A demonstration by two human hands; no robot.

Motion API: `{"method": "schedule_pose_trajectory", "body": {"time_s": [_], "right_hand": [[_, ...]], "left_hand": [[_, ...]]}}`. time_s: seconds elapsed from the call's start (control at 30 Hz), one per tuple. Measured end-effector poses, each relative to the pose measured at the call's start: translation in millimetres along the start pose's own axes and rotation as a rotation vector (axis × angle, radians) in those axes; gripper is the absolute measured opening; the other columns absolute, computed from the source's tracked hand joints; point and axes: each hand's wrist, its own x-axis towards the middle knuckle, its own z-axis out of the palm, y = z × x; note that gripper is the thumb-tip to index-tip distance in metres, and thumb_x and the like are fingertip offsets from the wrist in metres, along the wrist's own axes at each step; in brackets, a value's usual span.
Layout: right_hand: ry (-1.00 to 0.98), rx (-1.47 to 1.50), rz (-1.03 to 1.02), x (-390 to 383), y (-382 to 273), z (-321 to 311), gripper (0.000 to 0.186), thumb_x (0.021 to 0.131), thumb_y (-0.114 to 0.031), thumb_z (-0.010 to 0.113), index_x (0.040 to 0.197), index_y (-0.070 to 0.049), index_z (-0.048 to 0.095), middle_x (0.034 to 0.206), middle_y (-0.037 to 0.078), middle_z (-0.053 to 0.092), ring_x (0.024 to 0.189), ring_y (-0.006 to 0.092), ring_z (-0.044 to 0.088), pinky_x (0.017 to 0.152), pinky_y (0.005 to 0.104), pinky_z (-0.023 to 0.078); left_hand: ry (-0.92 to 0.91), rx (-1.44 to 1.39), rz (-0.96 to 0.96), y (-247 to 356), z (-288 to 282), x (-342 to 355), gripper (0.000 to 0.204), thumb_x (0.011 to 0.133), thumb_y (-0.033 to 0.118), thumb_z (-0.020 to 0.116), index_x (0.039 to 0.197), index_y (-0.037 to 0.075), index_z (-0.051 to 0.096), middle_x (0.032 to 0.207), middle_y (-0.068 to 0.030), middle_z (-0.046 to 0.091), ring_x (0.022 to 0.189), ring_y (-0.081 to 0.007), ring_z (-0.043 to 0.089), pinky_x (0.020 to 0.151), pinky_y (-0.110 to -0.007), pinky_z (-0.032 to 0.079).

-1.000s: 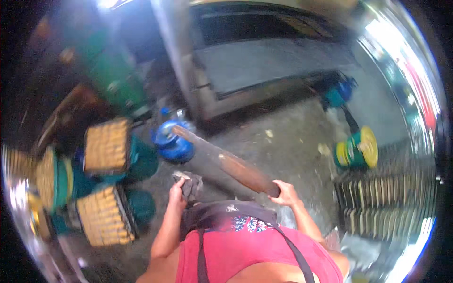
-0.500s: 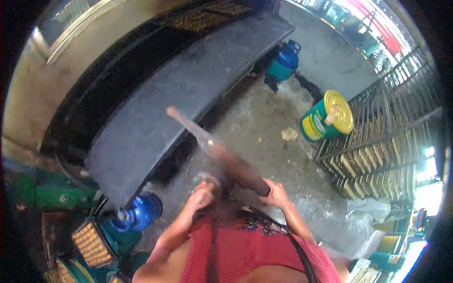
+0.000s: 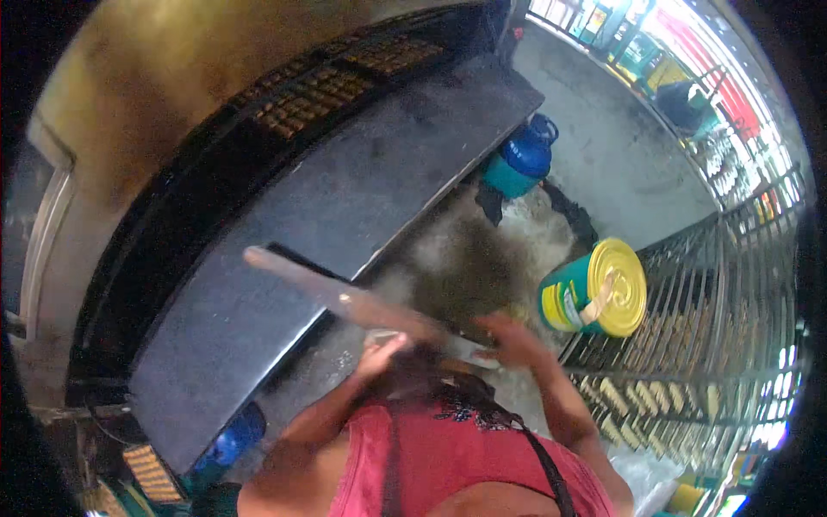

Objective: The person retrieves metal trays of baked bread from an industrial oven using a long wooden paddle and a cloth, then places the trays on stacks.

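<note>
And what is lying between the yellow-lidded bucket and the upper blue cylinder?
In the head view, a dark strip lies on the floor between bucket and cylinder.

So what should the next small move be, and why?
Probably close the right hand around the wooden tool near its body-side end: that hand looks open and blurred there, while the left hand is nearer the middle and the far part juts forward.
</note>
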Motion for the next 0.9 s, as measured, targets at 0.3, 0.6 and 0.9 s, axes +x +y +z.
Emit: {"method": "schedule_pose_trajectory", "body": {"time_s": [0.3, 0.6, 0.9], "right_hand": [[0.565, -0.086, -0.38, 186.8, 155.9, -391.6, 0.043, 0.079, -0.022, 0.074, 0.115, -0.004, 0.06, 0.103, 0.009, 0.062, 0.077, 0.0174, 0.057, 0.074, 0.0315, 0.049], [0.794, 0.317, -0.236, 311.2, 284.5, -608.5, 0.055, 0.082, -0.033, 0.072, 0.125, -0.003, 0.057, 0.109, 0.011, 0.066, 0.096, 0.0171, 0.062, 0.086, 0.0326, 0.05], [1.085, 0.86, -0.29, 466.8, 384.0, -820.9, 0.06, 0.085, -0.037, 0.064, 0.13, -0.003, 0.044, 0.12, 0.013, 0.051, 0.108, 0.0229, 0.051, 0.083, 0.0395, 0.051]], "left_hand": [[0.677, 0.174, 0.245, 12.3, 57.0, 94.1, 0.045, 0.087, 0.034, 0.068, 0.114, -0.002, 0.063, 0.111, -0.0115, 0.065, 0.103, -0.0212, 0.059, 0.091, -0.035, 0.045], [0.92, -0.029, 0.35, 24.3, 124.4, 194.7, 0.041, 0.084, 0.022, 0.074, 0.111, -0.003, 0.058, 0.107, -0.0113, 0.063, 0.093, -0.0203, 0.058, 0.084, -0.034, 0.047], [1.373, -0.31, 0.527, 58.7, 240.4, 225.9, 0.034, 0.092, 0.029, 0.064, 0.089, -0.004, 0.067, 0.078, -0.0085, 0.066, 0.063, -0.0151, 0.058, 0.06, -0.03, 0.05]]}}
